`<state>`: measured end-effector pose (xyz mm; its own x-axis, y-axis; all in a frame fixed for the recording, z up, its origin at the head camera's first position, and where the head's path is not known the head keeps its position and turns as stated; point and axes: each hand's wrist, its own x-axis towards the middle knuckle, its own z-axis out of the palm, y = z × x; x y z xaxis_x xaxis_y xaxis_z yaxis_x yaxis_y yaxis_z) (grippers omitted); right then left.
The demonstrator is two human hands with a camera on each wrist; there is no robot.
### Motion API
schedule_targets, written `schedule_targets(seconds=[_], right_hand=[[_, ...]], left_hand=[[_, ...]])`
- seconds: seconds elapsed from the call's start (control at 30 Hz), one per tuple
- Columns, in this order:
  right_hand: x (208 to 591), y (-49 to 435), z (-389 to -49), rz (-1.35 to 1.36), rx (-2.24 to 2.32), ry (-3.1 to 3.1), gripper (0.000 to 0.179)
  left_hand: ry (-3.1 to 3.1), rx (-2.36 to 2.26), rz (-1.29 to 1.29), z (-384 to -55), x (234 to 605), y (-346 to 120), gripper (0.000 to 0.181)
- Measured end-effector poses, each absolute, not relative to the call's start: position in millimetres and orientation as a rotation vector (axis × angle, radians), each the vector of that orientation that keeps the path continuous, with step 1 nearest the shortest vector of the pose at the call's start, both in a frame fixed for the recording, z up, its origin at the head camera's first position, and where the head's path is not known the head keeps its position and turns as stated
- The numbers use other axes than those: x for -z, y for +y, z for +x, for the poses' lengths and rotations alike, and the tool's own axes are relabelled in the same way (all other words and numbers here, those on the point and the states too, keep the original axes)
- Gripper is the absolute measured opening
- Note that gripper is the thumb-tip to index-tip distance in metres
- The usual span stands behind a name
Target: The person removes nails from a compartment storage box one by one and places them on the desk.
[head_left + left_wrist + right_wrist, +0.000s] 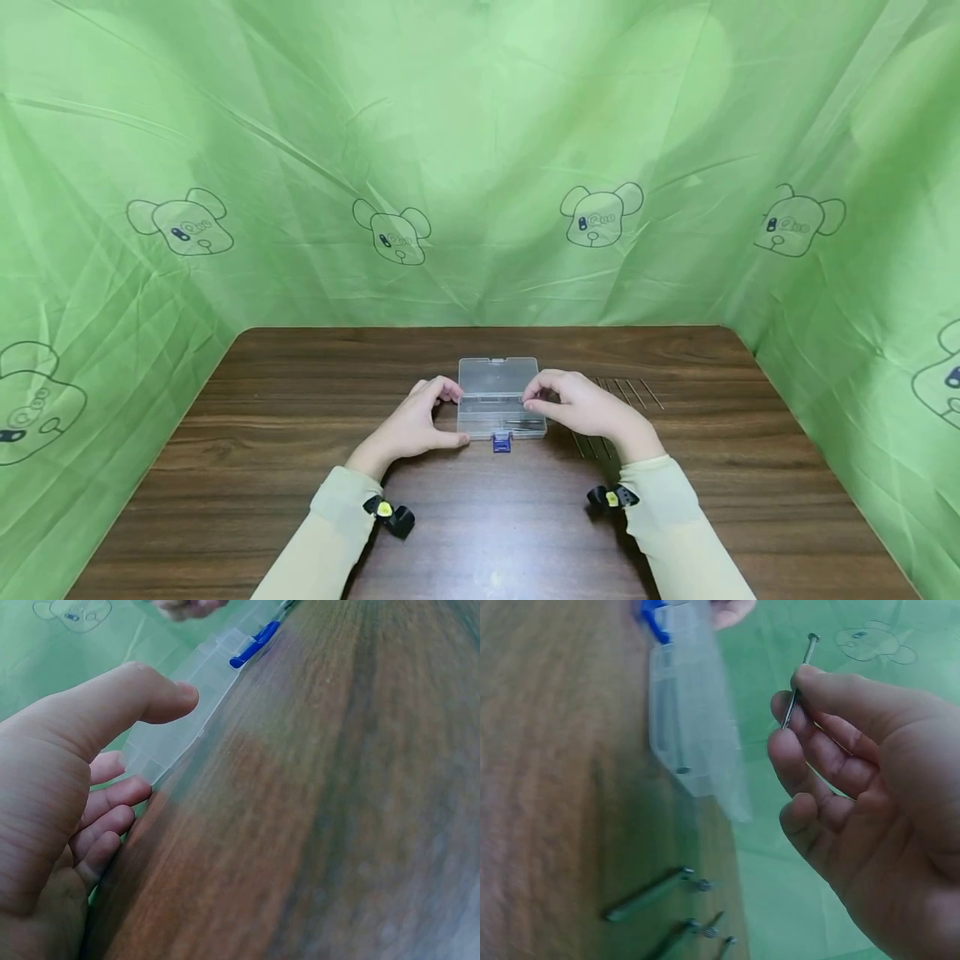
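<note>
A clear plastic box point(480, 428) with a blue latch point(502, 443) sits on the table, its lid point(498, 375) raised at the back. At the box's left end, my left hand point(412, 422) holds it, thumb by the front corner and fingers at the far side. My right hand point(585, 407) is above the box's right end. Between its thumb and fingers it pinches a thin metal nail point(811, 649), head up in the right wrist view. Dark metal nails point(525, 423) lie in the box's front right part.
Right of the box, several nails lie in a back row point(621, 391) and a front row point(581, 446), partly hidden by my right hand. The wooden table point(300, 400) ends at green cloth walls point(480, 283) at the back and sides.
</note>
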<state>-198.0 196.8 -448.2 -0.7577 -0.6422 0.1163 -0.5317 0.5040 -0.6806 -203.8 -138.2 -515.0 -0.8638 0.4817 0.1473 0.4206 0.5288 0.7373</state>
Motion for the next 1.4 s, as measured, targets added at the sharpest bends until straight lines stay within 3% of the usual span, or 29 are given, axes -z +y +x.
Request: schedule_targets(seconds=[0.27,0.7,1.0,1.4], right_hand=[[432.2,209.9,-182.0,-0.875,1.21,2.584,0.021],[415.4,251.1,-163.6,-0.606,1.304,2.745,0.012],[424.4,276.7,-154.5,-0.417,1.241,2.741,0.019],[444.2,293.3,-151.2,-0.234,1.336,2.568,0.022]], left_hand=[[2.679,-1.262,0.793,-203.7,516.4,-138.1,0.067],[2.7,-1.29,0.855,-206.1,518.9,-139.0,0.067],[2.744,-1.281,0.861,-205.1,516.8,-138.3,0.069],[2.516,-1.641,0.916,-205.7,518.8,-128.3,0.068]])
